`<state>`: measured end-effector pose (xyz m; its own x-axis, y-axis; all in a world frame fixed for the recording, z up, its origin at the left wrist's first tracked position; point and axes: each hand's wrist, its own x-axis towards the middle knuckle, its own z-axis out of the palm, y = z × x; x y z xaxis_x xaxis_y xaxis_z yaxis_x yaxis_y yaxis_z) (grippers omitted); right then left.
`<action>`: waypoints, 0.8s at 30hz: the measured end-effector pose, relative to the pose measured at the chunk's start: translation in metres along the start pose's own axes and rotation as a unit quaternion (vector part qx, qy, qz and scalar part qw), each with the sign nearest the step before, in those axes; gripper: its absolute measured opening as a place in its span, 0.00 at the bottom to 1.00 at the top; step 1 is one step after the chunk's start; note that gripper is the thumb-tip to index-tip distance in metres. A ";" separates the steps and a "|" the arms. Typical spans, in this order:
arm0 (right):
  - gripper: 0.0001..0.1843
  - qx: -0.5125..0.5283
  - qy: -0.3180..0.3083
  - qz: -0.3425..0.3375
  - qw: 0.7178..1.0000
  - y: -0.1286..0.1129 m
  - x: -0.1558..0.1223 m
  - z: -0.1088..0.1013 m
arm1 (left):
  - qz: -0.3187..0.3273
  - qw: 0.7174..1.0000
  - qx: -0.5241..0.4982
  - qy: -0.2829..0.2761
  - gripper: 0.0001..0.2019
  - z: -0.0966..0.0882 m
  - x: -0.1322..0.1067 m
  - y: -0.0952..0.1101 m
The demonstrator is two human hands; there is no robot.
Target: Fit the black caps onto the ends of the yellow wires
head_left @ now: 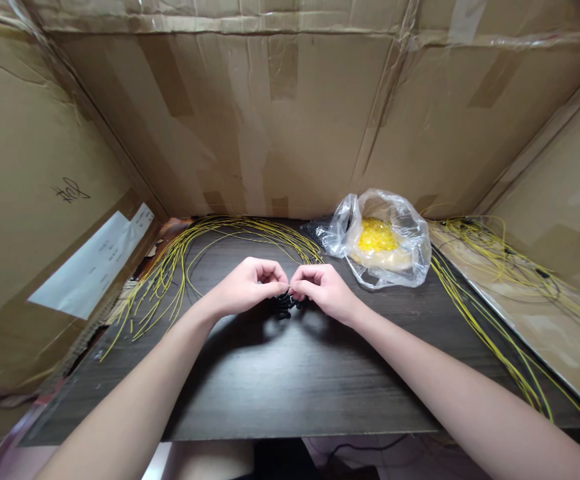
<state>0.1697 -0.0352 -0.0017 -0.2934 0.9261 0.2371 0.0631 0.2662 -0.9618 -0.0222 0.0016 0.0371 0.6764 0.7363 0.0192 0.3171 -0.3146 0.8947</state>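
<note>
- left hand: fingers pinch narrowly on the black connectors, just above the surface;
- right hand: fingers pinch the same cluster;
- yellow wires and a plastic bag of yellow pieces lie beyond

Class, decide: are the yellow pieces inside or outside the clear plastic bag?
Inside: the yellow pieces show through the film of the clear plastic bag.

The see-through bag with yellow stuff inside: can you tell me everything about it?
It is a clear, thin plastic bag, crinkled and shiny, lying loosely bunched on the dark wood-grain table near the cardboard wall. Inside is a heap of small yellow pieces on something pale; they are too small to tell exactly. Yellow wires lie close by its left side. Neither the left hand nor the right hand touches it.
</note>
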 end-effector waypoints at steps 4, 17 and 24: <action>0.06 -0.010 0.001 0.006 1.000 0.002 0.000 0.001 | 0.000 1.000 0.009 -0.004 0.08 0.000 0.000 0.001; 0.05 -0.030 0.016 0.003 0.999 0.004 0.000 0.002 | 0.000 1.000 -0.010 0.000 0.04 0.000 -0.001 0.001; 0.06 -0.047 0.025 -0.003 0.999 0.002 0.001 -0.001 | -0.012 1.000 -0.016 0.008 0.04 -0.003 0.000 0.001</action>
<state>0.1703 -0.0334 -0.0037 -0.2454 0.9364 0.2508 0.1515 0.2926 -0.9442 -0.0238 0.0025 0.0396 0.6585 0.7526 0.0034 0.3122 -0.2773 0.9087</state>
